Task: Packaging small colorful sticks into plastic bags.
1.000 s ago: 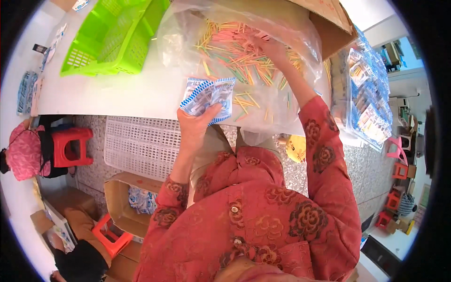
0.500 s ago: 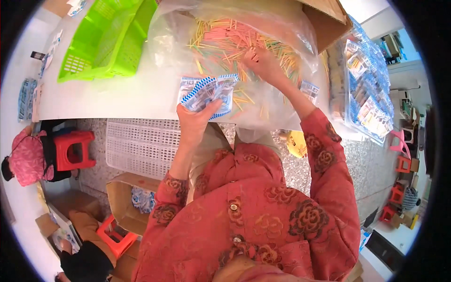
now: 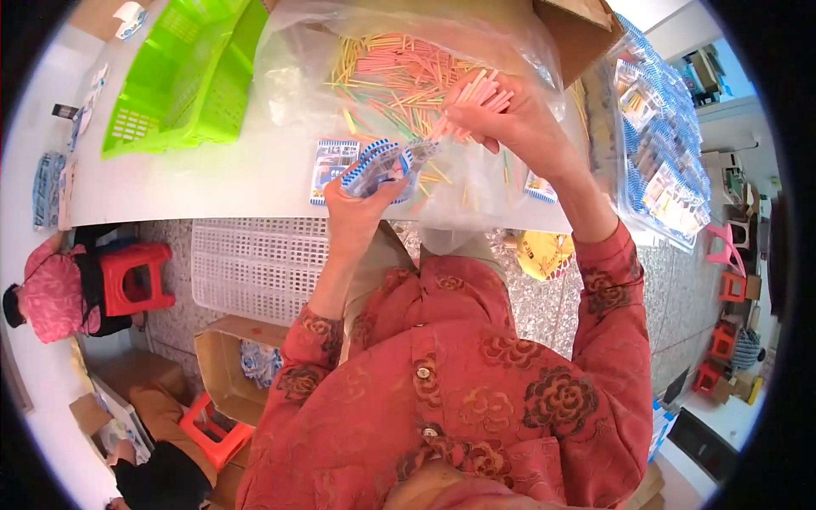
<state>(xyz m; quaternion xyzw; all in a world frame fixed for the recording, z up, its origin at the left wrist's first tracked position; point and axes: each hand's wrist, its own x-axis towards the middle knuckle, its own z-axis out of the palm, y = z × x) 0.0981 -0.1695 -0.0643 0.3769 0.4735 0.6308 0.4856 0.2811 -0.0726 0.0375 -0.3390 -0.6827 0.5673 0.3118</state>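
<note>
My left hand [image 3: 357, 217] grips a small blue-and-white printed plastic pouch [image 3: 374, 172] near the table's front edge, its mouth turned to the right. Above and right of it, my right hand [image 3: 523, 123] is closed round a bunch of thin pink sticks [image 3: 483, 95], whose ends point up past my fingers and down toward the pouch mouth. Beyond my hands, a heap of pink, yellow and green sticks [image 3: 408, 64] lies on a clear plastic sheet [image 3: 285, 68]. Another flat pouch [image 3: 327, 161] rests on the table beside my left hand.
A green plastic basket [image 3: 183, 85] stands at the far left of the white table [image 3: 187, 183]. To the right are a cardboard box [image 3: 578, 38] and a pile of filled pouches [image 3: 663, 144]. Below the table are a white crate [image 3: 255, 263] and an open carton [image 3: 229, 374]. Two people sit at left.
My right hand has come up from the heap, now with pink sticks in it, and moved nearer the pouch. The pouch in my left hand has tilted toward the right, its mouth spread wider.
</note>
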